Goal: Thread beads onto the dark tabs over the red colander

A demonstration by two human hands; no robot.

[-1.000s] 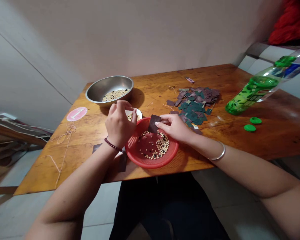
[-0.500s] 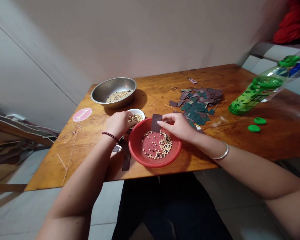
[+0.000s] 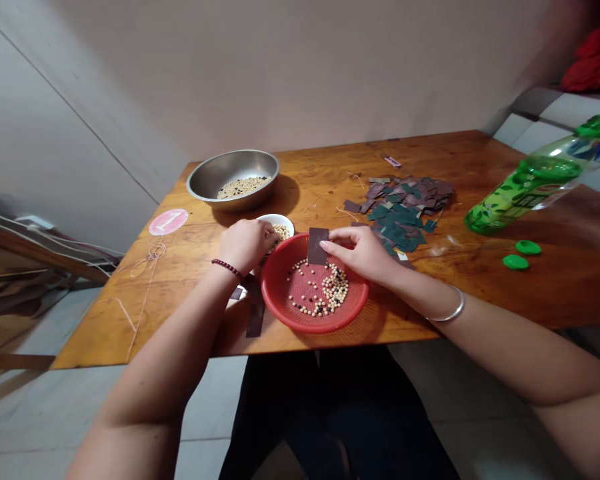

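My right hand (image 3: 361,252) pinches a dark brown rectangular piece (image 3: 318,245) between thumb and fingers, upright over the far rim of the red plastic basket (image 3: 275,303). In that basket lie small round cream beads (image 3: 336,287) with some black ones among them. At the white bowl (image 3: 281,219) just beyond the basket, my left hand (image 3: 247,245) has its fingers curled over similar beads (image 3: 283,231). Whatever its fingertips hold is hidden. Beneath my left wrist a dark strip (image 3: 255,313) lies on the table.
A steel basin (image 3: 205,190) of beads stands at the back left. Green and brown cut pieces (image 3: 405,210) are heaped right of centre. Further right are a green bottle (image 3: 525,187) and two green caps (image 3: 523,255). A pink round label (image 3: 168,222) and thread (image 3: 150,267) lie left.
The fingers of my left hand have drawn in and curled more at the white bowl. My right hand keeps its hold on the brown piece. The whole view has shifted slightly.
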